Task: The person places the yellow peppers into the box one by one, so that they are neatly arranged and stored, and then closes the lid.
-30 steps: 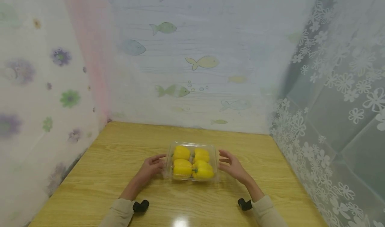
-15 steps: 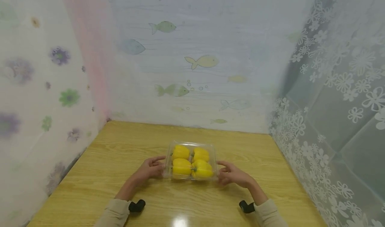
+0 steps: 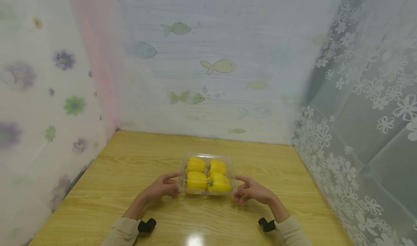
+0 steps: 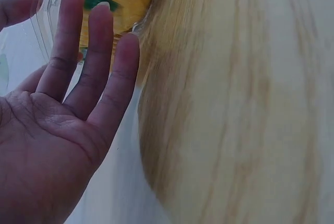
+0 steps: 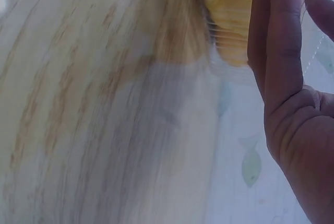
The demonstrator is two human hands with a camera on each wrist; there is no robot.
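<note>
A clear plastic box [image 3: 232,168] holding several yellow bell peppers [image 3: 197,181] sits on the table between both hands. On its left side, my left hand [image 3: 161,188] touches the edge; in the left wrist view three fingers [image 4: 99,51] extend, spread and nearly straight, beside a pepper with a green stem. The right hand [image 3: 254,191] pinches the box's right edge, its thumb [image 5: 321,10] on one side of the thin rim and its fingers [image 5: 284,41] on the other. The box overlaps some fingertips in the head view.
Light wood-grain table [image 3: 143,148] lies under the box. Fish-printed cloth [image 3: 208,94] hangs behind it, with flowered sheets [image 3: 75,105] along the left and right sides. Each wrist carries a black camera mount [image 3: 147,225] near the sleeve.
My right hand, first a little apart with fingers spread, has come in lower against the box's right edge. The left hand has stayed at the left edge, shifting slightly.
</note>
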